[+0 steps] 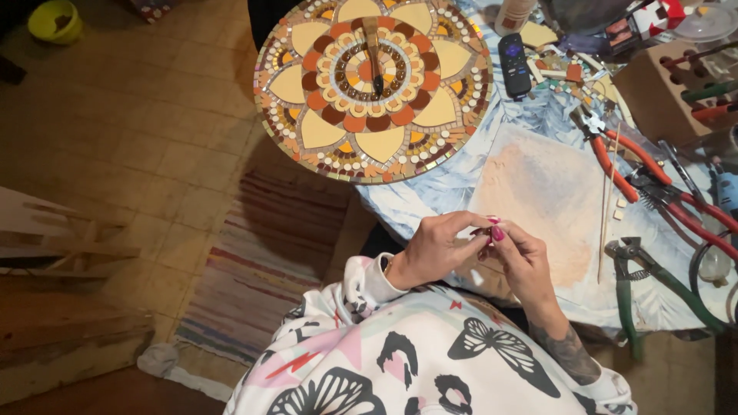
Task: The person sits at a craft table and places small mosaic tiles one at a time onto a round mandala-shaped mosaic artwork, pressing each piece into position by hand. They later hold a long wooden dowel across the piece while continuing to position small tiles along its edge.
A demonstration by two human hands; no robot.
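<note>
My left hand [438, 247] and my right hand [520, 257] meet at the table's near edge, fingertips pinched together around a tiny dark piece [480, 231] that I can barely make out. They hover over a pale stained board [550, 196]. Farther off lies a round mosaic disc [373, 86] with a flower pattern in yellow, orange and brown, and a slim brown tool [374, 50] rests on its middle.
A black remote [514, 64] lies right of the disc among loose tile bits. Red-handled nippers [615, 157], green-handled pliers [638, 280] and a thin wooden stick [607, 204] lie at right. A cardboard tool holder [665, 96] stands behind. Striped rug [261, 261] on the floor.
</note>
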